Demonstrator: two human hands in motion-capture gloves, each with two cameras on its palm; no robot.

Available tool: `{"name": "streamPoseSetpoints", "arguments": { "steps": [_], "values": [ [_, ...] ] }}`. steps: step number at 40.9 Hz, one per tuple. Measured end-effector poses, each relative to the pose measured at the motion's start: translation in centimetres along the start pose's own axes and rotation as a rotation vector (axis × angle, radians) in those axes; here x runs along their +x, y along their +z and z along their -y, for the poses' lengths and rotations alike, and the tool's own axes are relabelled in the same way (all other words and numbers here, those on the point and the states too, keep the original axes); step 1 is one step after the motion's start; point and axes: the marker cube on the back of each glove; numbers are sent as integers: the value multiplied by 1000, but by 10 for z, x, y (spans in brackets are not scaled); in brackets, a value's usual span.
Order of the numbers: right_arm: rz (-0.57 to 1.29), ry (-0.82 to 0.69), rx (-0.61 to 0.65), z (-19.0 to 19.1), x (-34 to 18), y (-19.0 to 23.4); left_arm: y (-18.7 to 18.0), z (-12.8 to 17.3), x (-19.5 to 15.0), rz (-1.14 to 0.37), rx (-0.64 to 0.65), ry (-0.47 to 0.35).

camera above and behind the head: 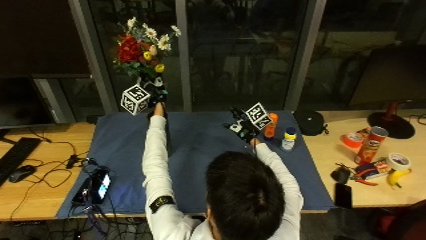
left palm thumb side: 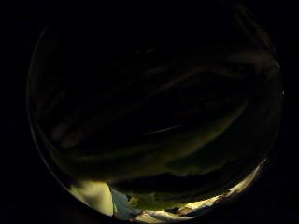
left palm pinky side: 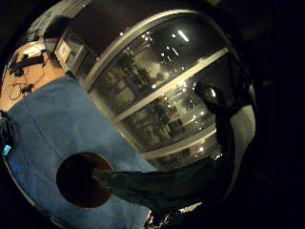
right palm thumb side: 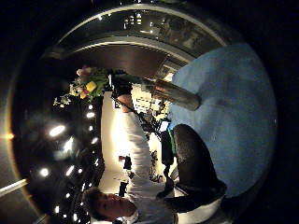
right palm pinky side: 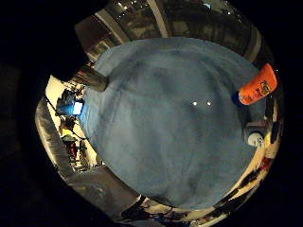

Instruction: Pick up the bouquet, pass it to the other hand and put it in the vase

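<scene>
**Item:** mixed bouquet of red, white and yellow blooms on green stems.
**Location:** held aloft at the far left of the blue table cloth, over the tall cylindrical vase.
**Grip:** the left hand is clasped round the stems just under the flower heads. The right hand hovers over the middle of the cloth; whether it is clenched or relaxed cannot be told.
**Handling (judged):** light but top-heavy. The stems are fairly stiff and the blooms are soft and easily crushed. It is best taken at the bundled stems, never at the heads.
**Containers:** the left palm view shows the vase mouth dark, with the stem ends at its rim. How far in they are cannot be told. An orange plastic bottle and a small white bottle stand capped at the far right.
</scene>
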Motion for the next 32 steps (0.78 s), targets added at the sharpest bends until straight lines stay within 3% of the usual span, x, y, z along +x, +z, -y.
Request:
{"name": "streamPoseSetpoints", "arguments": {
  "steps": [6,9,11,15,21,26,32],
  "values": [
    [79,-68,-28,1,-4,8,-12,-10,-14,-48,-107,-52],
    [59,-48,-21,1,3,14,-33,-35,-16,-101,-398,-78],
    [34,-38,-3,2,12,18,-39,-47,-46,5,-620,-96],
    [44,-70,21,1,27,22,-57,-61,-116,258,-796,-149],
    [156,54,-63,-16,42,22,-115,-97,-135,252,-836,-20],
    [191,-38,-63,-21,53,15,-135,-101,-147,254,-772,35],
    [-6,225,37,-28,73,4,-145,-109,-142,220,-756,42]
  ]
}}
